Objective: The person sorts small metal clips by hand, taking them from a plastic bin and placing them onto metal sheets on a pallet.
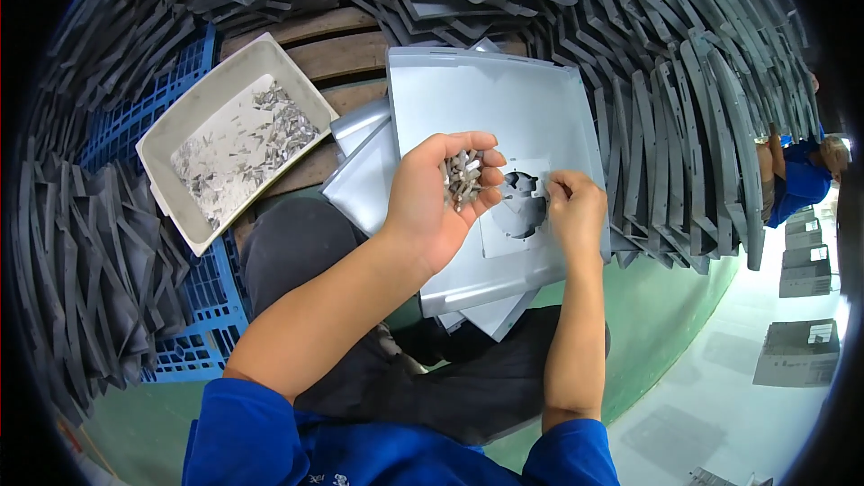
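Note:
My left hand point(430, 198) is cupped around a handful of small silver metal clips point(463, 175), held just above a grey square plastic panel point(468, 99) that rests on my lap. My right hand point(576, 207) pinches at the edge of the round cut-out point(525, 207) in the panel's recessed square; its fingertips are closed, and whether a clip is between them is hidden. More grey panels point(364, 180) lie stacked under the top one.
A white tray point(189, 108) with several loose metal clips sits on a wooden pallet point(342, 49) at the upper left. Stacks of grey panels point(684, 99) ring the spot. A blue plastic pallet point(193, 306) lies left. Another person in blue point(796, 180) sits far right.

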Demonstrator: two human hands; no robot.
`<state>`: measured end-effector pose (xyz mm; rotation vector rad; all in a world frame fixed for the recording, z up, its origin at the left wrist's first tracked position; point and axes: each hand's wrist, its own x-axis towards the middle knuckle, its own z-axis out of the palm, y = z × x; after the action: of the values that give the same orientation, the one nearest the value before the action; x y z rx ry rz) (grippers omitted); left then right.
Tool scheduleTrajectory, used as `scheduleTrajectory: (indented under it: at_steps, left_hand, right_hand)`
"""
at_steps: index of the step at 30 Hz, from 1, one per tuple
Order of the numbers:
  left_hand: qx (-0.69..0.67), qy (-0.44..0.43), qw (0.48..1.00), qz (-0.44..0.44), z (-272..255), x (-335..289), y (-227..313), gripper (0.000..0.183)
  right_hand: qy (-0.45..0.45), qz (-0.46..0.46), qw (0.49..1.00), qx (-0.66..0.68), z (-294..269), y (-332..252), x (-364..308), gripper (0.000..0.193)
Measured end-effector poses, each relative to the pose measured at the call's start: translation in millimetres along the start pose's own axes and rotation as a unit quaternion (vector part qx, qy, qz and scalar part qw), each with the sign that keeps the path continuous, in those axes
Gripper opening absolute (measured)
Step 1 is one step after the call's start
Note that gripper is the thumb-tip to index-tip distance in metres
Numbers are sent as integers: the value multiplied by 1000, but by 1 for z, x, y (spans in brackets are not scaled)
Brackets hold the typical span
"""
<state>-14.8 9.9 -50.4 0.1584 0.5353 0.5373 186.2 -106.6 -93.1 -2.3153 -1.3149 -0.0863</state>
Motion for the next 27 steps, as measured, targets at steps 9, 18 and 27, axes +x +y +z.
scheduleTrajectory:
  at_steps: [9, 18, 27]
  left_hand:
    - [0, 3, 1000, 1, 0, 1, 1, 23]
    - [-11, -14, 1000, -4, 1, 5, 1, 22]
    - [-9, -14, 1000, -9, -12, -2, -6, 23]
  right_hand:
    - [14, 24, 999, 47, 0, -2, 0, 11]
    - [9, 12, 999, 35, -4, -5, 8, 10]
    - [-10, 43, 997, 61, 0, -10, -10, 9]
